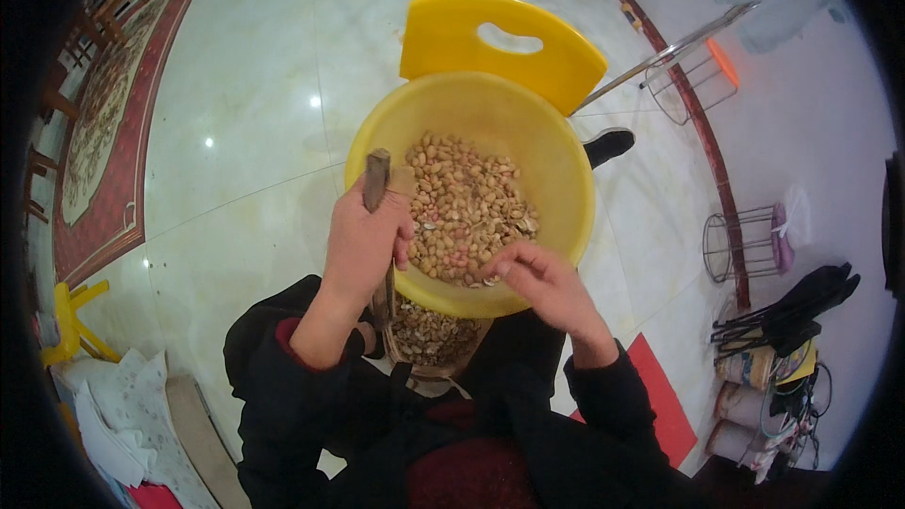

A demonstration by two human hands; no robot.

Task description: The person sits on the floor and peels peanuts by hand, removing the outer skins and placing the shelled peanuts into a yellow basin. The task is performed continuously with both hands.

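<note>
A yellow plastic basin [558, 184] stands before me, its bottom covered with unshelled peanuts [459, 191] and a few pink shelled kernels. My left hand [364, 244] is at the basin's left rim, closed around a wooden tool [377, 180], perhaps a pair of wooden tongs. The tool's upper end sticks up past the thumb, and a strip of it runs down below the fist. Over the near right part of the basin, my right hand [548, 283] has its curled fingertips at the peanuts. Whether it pinches one cannot be made out. Broken peanut shells [431, 332] fill a container below the near rim.
Behind the basin rises a yellow chair backrest [452, 35] with a handle slot. A black shoe [609, 147] is right of the basin. Stools [749, 240], a folded black item [792, 304] and spools [735, 403] line the right wall. A red patterned rug [117, 148] lies left.
</note>
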